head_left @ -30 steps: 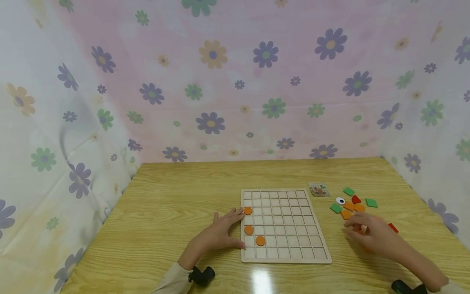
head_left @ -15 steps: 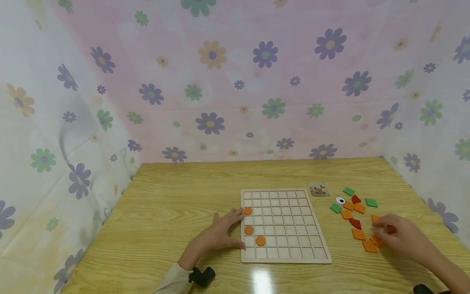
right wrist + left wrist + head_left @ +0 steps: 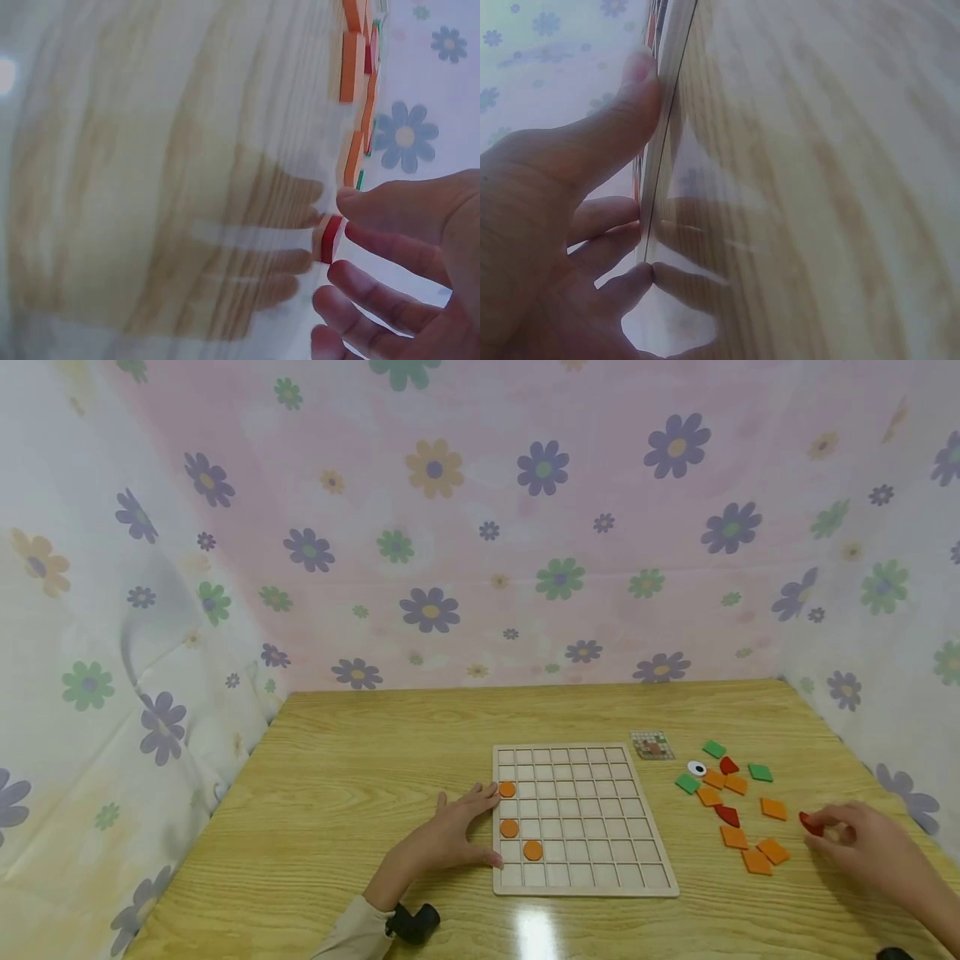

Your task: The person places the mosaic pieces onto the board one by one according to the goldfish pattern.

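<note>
My left hand (image 3: 452,833) rests at the left edge of a pale wooden grid board (image 3: 585,892), its thumb and fingertips on the rim. Three orange discs sit in cells along the board's left side, one of them an orange disc (image 3: 532,850) in the second column. To the right, my right hand (image 3: 862,843) has thumb and index finger at the end of a red rounded wedge piece (image 3: 807,822), pinching it low at the table. In the right wrist view the red piece (image 3: 331,238) shows at those fingertips, the other fingers spread below.
Between board and right hand lie several orange squares, including an orange tile (image 3: 773,808), with green tiles such as one green tile (image 3: 760,772), a second red wedge (image 3: 727,815) and a white eye disc (image 3: 697,768). A small pattern card (image 3: 652,745) lies behind the board's right corner.
My right hand has moved right, away from the orange tiles, uncovering them and a red wedge, and now reaches the far-right red wedge, which has shifted slightly. The left hand stays put.
</note>
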